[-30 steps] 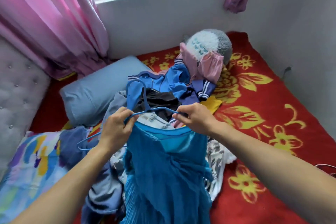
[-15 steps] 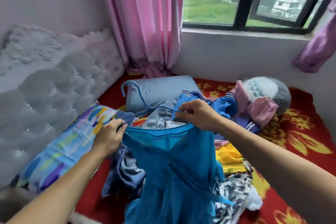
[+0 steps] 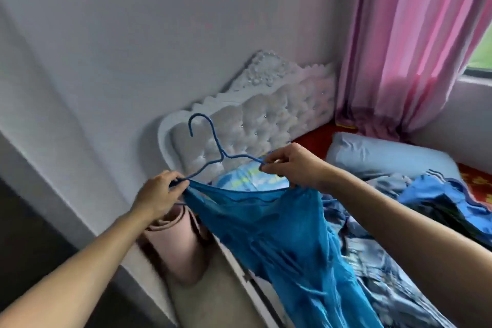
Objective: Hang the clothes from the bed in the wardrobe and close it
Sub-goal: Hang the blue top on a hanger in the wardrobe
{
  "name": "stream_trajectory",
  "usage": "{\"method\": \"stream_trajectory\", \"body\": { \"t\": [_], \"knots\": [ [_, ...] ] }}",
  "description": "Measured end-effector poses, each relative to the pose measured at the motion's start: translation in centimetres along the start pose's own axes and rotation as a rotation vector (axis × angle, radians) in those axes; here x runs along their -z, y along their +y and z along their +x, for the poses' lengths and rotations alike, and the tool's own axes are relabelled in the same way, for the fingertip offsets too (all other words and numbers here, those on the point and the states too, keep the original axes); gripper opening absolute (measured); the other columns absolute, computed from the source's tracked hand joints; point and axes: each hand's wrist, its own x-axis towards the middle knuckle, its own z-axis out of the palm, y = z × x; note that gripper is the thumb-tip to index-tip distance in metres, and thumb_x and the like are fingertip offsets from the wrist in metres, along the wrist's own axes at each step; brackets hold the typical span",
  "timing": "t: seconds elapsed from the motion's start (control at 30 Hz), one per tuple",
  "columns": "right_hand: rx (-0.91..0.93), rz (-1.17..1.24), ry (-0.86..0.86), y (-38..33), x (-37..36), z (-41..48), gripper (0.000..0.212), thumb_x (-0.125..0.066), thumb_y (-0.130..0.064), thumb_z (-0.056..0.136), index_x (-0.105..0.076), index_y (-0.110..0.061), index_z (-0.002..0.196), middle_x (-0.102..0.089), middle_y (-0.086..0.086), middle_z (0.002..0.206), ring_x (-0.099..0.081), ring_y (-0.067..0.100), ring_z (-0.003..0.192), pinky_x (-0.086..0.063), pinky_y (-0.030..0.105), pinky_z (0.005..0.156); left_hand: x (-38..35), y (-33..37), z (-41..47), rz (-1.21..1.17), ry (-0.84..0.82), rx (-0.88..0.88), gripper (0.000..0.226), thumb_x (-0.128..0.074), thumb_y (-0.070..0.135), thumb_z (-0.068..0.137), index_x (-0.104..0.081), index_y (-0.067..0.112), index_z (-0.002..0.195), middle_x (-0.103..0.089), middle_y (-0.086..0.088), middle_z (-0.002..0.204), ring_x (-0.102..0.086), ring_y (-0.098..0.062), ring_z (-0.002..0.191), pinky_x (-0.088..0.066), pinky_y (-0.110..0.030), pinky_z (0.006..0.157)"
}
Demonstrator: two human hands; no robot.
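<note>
A blue dress (image 3: 287, 242) hangs from a blue wire hanger (image 3: 213, 146), lifted above the bed's left edge. My left hand (image 3: 159, 194) pinches the hanger's left end together with the dress's neckline. My right hand (image 3: 290, 165) grips the hanger's right end and the other side of the neckline. The hook points up toward the headboard. More clothes (image 3: 436, 194), blue and grey, lie heaped on the bed at the right. No wardrobe is in view.
A white tufted headboard (image 3: 266, 120) stands against the grey wall. A light blue pillow (image 3: 383, 154) lies by the pink curtain (image 3: 415, 48). A rolled pink mat (image 3: 181, 245) leans in the gap between bed and wall. Dark floor shows at lower left.
The view has swung left, from the bed and window to the headboard and wall. Both hands have carried the hanger and dress up and leftward, off the clothes pile.
</note>
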Motion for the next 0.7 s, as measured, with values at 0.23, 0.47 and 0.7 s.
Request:
{"method": "stream_trajectory", "body": {
  "t": [0.23, 0.47, 0.7],
  "knots": [
    [0.086, 0.085, -0.135, -10.8, -13.2, 2.2, 0.017, -0.069, -0.023, 0.088, -0.072, -0.007, 0.085, -0.040, 0.000, 0.060, -0.038, 0.010, 0.045, -0.041, 0.024, 0.048, 14.4, -14.0, -11.3, 0.158, 0.168, 0.242, 0.010, -0.065, 0.020, 0.088, -0.067, 0.012, 0.093, -0.060, -0.004, 0.086, -0.059, -0.023, 0.080, -0.040, -0.029, 0.069],
    [0.128, 0.201, -0.433, -20.0, -23.4, 6.0, 0.017, -0.065, -0.007, 0.088, -0.062, 0.000, 0.072, -0.045, 0.006, 0.057, -0.039, 0.015, 0.045, -0.044, 0.027, 0.046, 23.1, -22.5, -19.0, 0.289, 0.309, 0.469, 0.013, -0.069, 0.023, 0.082, -0.065, 0.020, 0.094, -0.058, 0.004, 0.081, -0.062, -0.024, 0.080, -0.050, -0.034, 0.070],
    [0.165, 0.340, -0.623, -27.9, -36.9, 11.9, 0.014, -0.064, -0.010, 0.089, -0.064, 0.005, 0.088, -0.038, 0.007, 0.062, -0.034, 0.010, 0.042, -0.038, 0.025, 0.040, 29.6, -30.9, -21.9, 0.343, 0.348, 0.635, 0.015, -0.070, 0.016, 0.080, -0.066, 0.015, 0.095, -0.057, 0.001, 0.081, -0.062, -0.026, 0.078, -0.049, -0.031, 0.072]
  ]
}}
